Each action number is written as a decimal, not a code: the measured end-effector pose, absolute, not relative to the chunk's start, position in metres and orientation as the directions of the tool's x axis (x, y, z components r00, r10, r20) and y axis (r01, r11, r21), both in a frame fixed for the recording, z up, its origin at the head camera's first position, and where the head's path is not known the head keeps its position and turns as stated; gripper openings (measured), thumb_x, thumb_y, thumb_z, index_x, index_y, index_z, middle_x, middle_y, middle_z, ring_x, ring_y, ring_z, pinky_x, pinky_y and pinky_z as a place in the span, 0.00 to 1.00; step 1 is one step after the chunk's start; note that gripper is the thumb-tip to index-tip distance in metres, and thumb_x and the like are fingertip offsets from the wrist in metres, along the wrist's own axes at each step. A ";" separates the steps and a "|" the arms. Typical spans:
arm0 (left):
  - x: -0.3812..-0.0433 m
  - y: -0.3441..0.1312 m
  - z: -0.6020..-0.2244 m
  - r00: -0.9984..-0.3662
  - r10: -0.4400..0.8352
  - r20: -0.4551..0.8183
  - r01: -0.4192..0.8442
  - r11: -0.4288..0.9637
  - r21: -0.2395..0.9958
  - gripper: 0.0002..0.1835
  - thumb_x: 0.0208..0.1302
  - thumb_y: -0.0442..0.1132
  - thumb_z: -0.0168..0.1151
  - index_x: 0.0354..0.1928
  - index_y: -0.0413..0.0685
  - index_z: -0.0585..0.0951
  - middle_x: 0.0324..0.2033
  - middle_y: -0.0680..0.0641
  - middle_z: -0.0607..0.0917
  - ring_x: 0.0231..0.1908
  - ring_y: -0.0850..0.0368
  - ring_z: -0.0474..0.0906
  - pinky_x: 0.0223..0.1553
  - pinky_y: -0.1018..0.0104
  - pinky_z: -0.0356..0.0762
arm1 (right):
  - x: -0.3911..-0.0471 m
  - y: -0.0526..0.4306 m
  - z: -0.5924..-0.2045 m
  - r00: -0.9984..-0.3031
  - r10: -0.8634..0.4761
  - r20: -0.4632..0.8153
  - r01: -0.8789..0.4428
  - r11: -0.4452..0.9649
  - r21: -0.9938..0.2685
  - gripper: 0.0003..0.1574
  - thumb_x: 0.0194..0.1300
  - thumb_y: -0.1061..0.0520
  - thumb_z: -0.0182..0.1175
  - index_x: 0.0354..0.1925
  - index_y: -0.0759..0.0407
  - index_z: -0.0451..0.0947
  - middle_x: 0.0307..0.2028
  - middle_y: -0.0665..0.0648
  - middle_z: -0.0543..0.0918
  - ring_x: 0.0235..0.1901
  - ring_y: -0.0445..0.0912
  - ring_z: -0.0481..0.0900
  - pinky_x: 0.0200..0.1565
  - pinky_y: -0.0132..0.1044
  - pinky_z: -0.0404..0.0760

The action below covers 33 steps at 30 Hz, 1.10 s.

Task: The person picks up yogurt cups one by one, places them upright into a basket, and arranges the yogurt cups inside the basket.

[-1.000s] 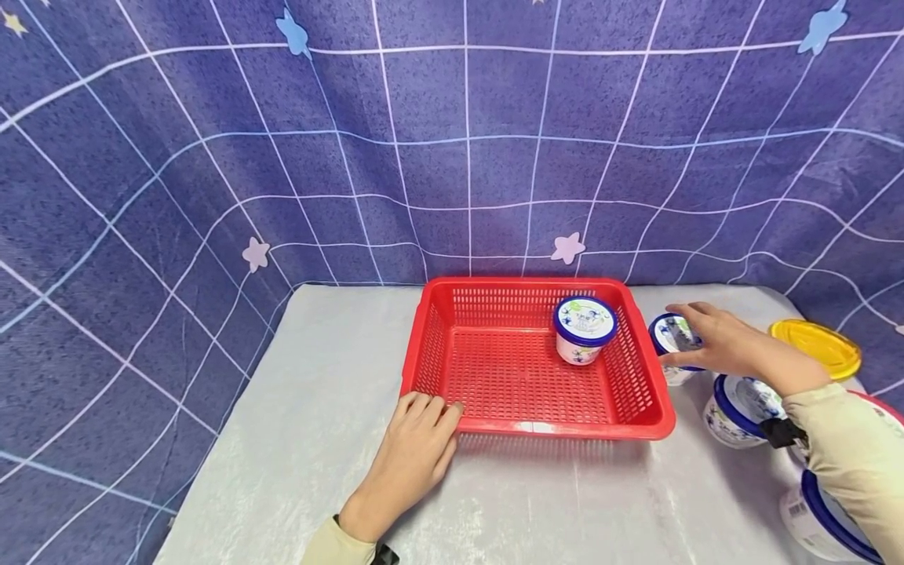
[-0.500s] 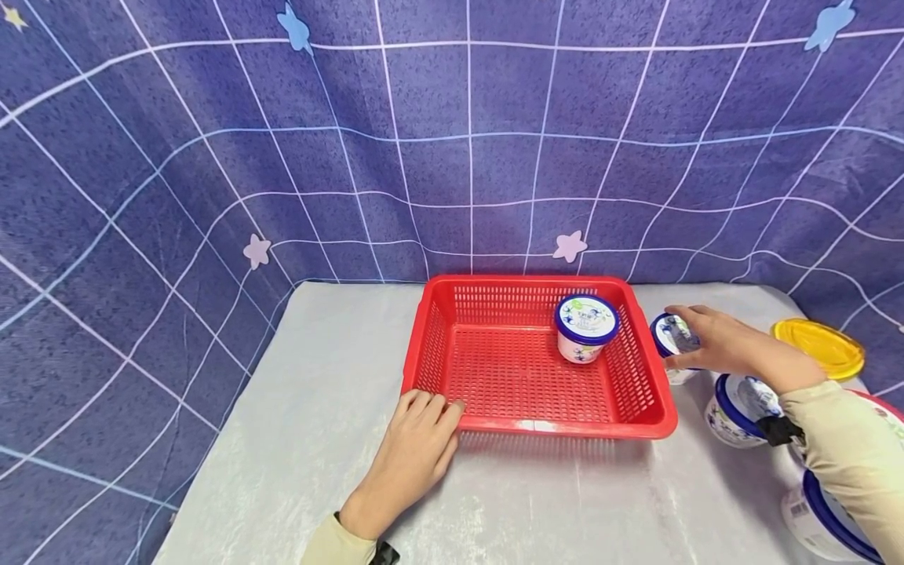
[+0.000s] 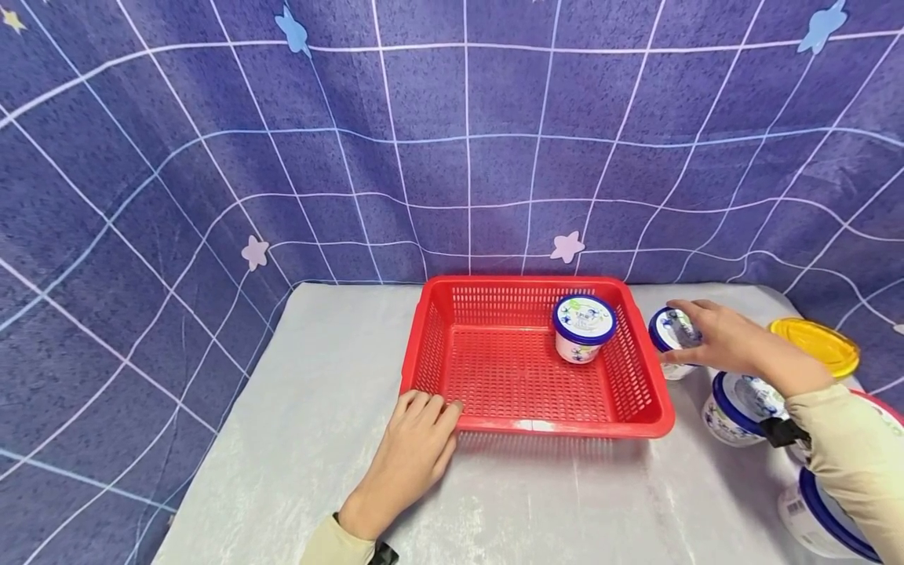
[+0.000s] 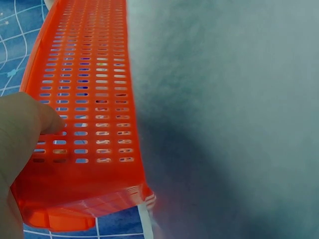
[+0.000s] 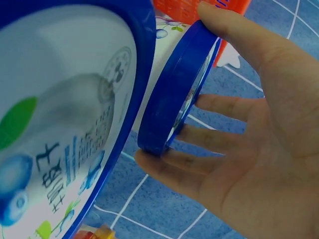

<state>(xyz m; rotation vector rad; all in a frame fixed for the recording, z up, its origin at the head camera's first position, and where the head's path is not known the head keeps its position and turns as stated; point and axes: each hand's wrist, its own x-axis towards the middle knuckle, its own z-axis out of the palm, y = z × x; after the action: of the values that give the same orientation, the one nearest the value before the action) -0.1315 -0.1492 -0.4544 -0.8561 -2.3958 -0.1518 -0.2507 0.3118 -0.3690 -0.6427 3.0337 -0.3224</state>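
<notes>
Right hand (image 3: 723, 341) gripping blue-lidded tub (image 3: 667, 328); left hand (image 3: 420, 435) holding red basket (image 3: 544, 428).
The right fingers are clasping the tub's lid rim just outside the basket's right wall; whether its base is touching the table (image 3: 339, 377) cannot be told. The left fingers are pinching the basket's near rim toward the left corner. A second tub (image 3: 585, 329) is standing upright inside, at the far right. Caution: since the grip is bearing on the lid, lifting may risk popping it loose; raising too little may cause snagging on the right rim; a dropping wrist may risk knocking the neighbouring tub (image 3: 722, 422) nearer the person.
</notes>
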 end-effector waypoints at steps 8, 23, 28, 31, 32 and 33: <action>-0.131 -0.149 -0.455 -0.618 0.539 0.572 0.619 0.782 -0.069 0.14 0.65 0.40 0.52 0.49 0.47 0.78 0.33 0.50 0.76 0.38 0.49 0.73 0.52 0.49 0.69 | -0.246 0.317 -0.368 -0.925 -0.376 0.045 -0.377 0.901 -0.213 0.63 0.51 0.34 0.73 0.67 0.73 0.61 0.57 0.84 0.70 0.55 0.76 0.71 0.53 0.71 0.70; -0.133 -0.147 -0.455 -0.619 0.537 0.572 0.622 0.781 -0.059 0.15 0.67 0.42 0.47 0.50 0.47 0.78 0.33 0.50 0.76 0.37 0.49 0.73 0.53 0.49 0.69 | -0.238 0.330 -0.347 -0.923 -0.337 0.185 -0.373 0.902 -0.218 0.61 0.47 0.39 0.77 0.66 0.72 0.63 0.56 0.83 0.71 0.57 0.75 0.68 0.54 0.70 0.68; -0.133 -0.148 -0.456 -0.618 0.537 0.574 0.621 0.781 -0.062 0.15 0.67 0.42 0.46 0.49 0.47 0.78 0.33 0.50 0.75 0.37 0.49 0.72 0.52 0.50 0.69 | -0.232 0.329 -0.342 -0.910 -0.334 0.247 -0.383 0.903 -0.193 0.59 0.46 0.39 0.78 0.65 0.71 0.65 0.54 0.81 0.73 0.54 0.76 0.71 0.51 0.71 0.69; -0.133 -0.147 -0.455 -0.616 0.532 0.580 0.622 0.781 -0.056 0.16 0.70 0.42 0.42 0.49 0.47 0.78 0.33 0.50 0.75 0.36 0.49 0.72 0.52 0.50 0.69 | -0.229 0.327 -0.338 -0.906 -0.335 0.259 -0.389 0.900 -0.195 0.59 0.46 0.40 0.78 0.65 0.69 0.65 0.55 0.79 0.73 0.54 0.76 0.71 0.51 0.71 0.69; -0.134 -0.147 -0.456 -0.615 0.531 0.583 0.623 0.780 -0.053 0.16 0.70 0.42 0.41 0.48 0.47 0.78 0.33 0.50 0.75 0.36 0.49 0.72 0.52 0.49 0.69 | -0.228 0.327 -0.337 -0.907 -0.335 0.256 -0.388 0.900 -0.198 0.59 0.46 0.40 0.78 0.65 0.69 0.64 0.56 0.78 0.73 0.54 0.75 0.71 0.52 0.70 0.69; -0.134 -0.147 -0.455 -0.616 0.530 0.583 0.623 0.781 -0.052 0.17 0.70 0.42 0.41 0.48 0.47 0.78 0.33 0.50 0.75 0.37 0.49 0.72 0.52 0.49 0.69 | -0.228 0.326 -0.336 -0.912 -0.328 0.247 -0.380 0.903 -0.203 0.59 0.46 0.40 0.77 0.66 0.68 0.64 0.57 0.77 0.72 0.55 0.75 0.70 0.52 0.70 0.69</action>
<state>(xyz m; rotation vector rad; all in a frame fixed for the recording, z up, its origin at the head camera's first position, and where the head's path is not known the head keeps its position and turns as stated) -0.1335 -0.1474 -0.4555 -0.8554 -2.3794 -0.2075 -0.2278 0.3263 -0.3361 -0.6142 3.2666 -0.4184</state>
